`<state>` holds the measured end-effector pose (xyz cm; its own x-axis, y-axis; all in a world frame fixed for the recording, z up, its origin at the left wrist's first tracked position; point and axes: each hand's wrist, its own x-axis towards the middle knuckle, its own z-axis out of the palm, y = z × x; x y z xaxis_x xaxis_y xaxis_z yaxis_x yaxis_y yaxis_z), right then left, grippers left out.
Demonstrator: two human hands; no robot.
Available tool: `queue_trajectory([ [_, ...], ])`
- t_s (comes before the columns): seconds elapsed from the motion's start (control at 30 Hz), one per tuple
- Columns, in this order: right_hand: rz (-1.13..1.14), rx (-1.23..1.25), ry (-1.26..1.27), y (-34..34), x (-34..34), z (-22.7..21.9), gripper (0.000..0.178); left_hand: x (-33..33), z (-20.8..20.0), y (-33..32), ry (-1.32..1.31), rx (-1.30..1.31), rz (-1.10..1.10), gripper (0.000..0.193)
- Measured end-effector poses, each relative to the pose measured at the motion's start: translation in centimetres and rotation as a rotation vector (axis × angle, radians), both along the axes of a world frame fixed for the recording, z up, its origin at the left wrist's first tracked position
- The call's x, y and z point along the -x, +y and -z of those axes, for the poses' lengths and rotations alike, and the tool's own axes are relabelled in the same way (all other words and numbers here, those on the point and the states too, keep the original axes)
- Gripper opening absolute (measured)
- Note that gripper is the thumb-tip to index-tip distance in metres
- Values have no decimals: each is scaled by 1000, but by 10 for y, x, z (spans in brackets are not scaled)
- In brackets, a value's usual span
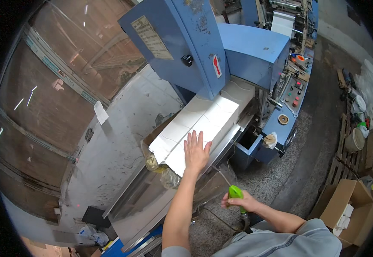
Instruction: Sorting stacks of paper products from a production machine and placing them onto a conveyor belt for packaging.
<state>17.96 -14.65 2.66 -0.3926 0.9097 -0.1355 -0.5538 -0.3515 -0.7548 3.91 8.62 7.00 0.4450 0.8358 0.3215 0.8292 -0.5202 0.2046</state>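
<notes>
My left hand lies flat, fingers spread, on long stacks of folded white paper that look like napkins. The stacks run out from under a blue machine housing along a metal trough. My right hand is lower and to the right, wrapped round the green handle of an air blow gun. Its thin nozzle points up and left, toward the trough's near side. A hose hangs below that hand. Two clear plastic bottles or rolls sit against the near end of the paper.
A control panel with buttons and a tape roll are on the machine's right. An open cardboard box stands lower right, near a wooden pallet and a bucket. Brown-covered windows line the left wall.
</notes>
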Motion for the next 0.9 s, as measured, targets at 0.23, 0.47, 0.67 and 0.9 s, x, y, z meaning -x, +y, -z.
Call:
queue_trajectory([
  [0.23,-125,-256,-406,-2,20,9,32,54,-26,-54,-487,54,-118,36],
  [0.47,-40,-72,-616,-5,56,96,34,134,7,-227,-1165,295,-675,19],
  [0.67,157,412,-433,21,158,184,23,143,128,-400,-1147,722,-844,21],
  [0.9,263,-49,-767,94,297,248,30,128,130,-477,-1008,905,-1092,26],
])
